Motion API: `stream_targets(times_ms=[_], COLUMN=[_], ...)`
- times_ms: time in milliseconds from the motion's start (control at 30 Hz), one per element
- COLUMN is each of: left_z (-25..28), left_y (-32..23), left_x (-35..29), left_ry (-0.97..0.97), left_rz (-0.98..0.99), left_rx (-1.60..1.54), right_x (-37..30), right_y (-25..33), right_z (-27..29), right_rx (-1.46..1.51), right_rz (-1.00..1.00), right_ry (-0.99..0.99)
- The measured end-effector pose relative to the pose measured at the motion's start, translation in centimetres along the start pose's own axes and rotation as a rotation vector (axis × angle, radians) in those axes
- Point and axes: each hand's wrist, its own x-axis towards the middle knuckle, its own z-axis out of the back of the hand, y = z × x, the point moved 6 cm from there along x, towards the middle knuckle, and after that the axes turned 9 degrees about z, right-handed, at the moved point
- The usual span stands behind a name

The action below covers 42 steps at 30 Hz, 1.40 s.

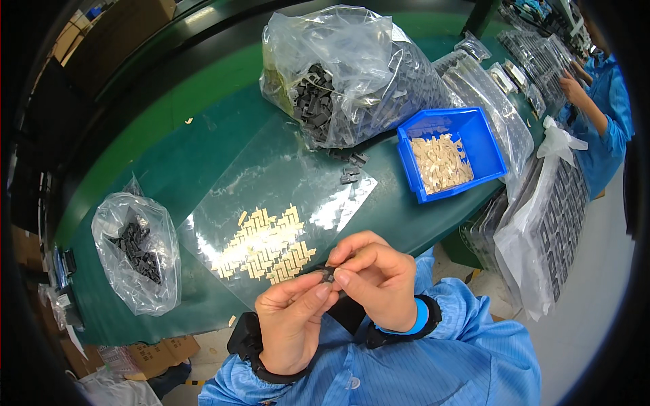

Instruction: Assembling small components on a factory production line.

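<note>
1. Here, a small dark plastic piece (328, 275) sits between both hands, close to the person's chest.
2. The left hand (292, 318) and the right hand (376, 281) pinch it with closed fingertips.
3. Just past them, a clear plastic sheet (271, 177) holds little tan sticky strips (267, 245).
4. Farther off sits a blue plastic bin (452, 150).

Blue sleeves (467, 338), black wristbands (247, 345)

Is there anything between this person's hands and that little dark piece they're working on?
Nothing visible does: the left hand and right hand both pinch the small dark part directly, above the table's near edge.
</note>
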Motion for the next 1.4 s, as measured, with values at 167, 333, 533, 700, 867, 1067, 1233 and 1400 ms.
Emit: stream_targets(times_ms=[167,333,533,700,867,1067,1233,1400], left_z=[-0.2,-0.2,-0.3,-0.1,-0.4,-0.3,0.0,0.1], left_y=[-0.1,0.0,-0.1,0.0,-0.2,-0.3,-0.6,-1.8], left_x=[-0.1,-0.1,-0.2,-0.1,-0.1,0.2,0.1,-0.3], left_ry=[0.019,0.027,0.033,0.022,0.051,0.069,0.019,0.005], left_rz=[0.006,-0.005,-0.009,-0.009,-0.038,-0.089,-0.099,-0.265], left_rx=[-0.017,-0.029,-0.018,-0.007,0.016,0.062,0.106,0.253], right_x=[0.0,-0.1,-0.1,-0.3,-0.3,-0.2,0.1,0.4], right_y=[0.1,0.4,0.5,0.4,0.3,0.0,-0.2,0.0], right_z=[-0.1,-0.3,-0.4,-0.4,-0.4,-0.2,-0.1,-0.2], right_rx=[-0.026,-0.047,-0.092,-0.078,-0.064,-0.026,-0.053,-0.192], right_rz=[0.038,0.054,0.101,0.124,0.122,0.113,0.072,0.054], right_ry=[-0.006,-0.011,-0.011,-0.020,-0.020,-0.021,-0.011,0.083])
